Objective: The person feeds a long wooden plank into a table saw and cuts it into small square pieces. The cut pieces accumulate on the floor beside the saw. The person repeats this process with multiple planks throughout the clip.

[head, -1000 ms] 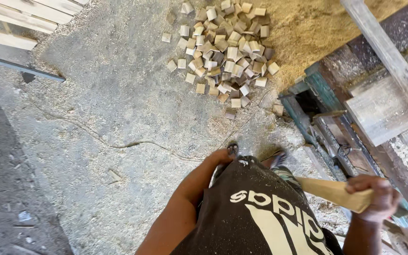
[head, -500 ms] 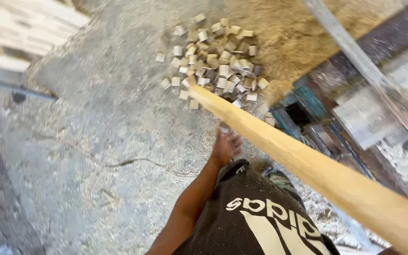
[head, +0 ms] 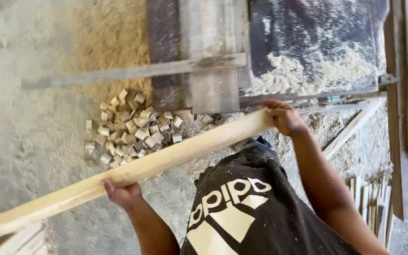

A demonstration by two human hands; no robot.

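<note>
Gripping both ends now: left hand (head: 123, 192) clasps the long pale wooden plank (head: 166, 158) underneath, right hand (head: 284, 117) clenched on its far-right end | half a second ago only the right held it | plank now level across the body, near the offcut blocks (head: 133, 127), before the saw bench (head: 308, 52)

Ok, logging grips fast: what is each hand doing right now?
Left hand: closed around the long wooden plank, gripping from below.
Right hand: closed on the same plank's far end.
</note>
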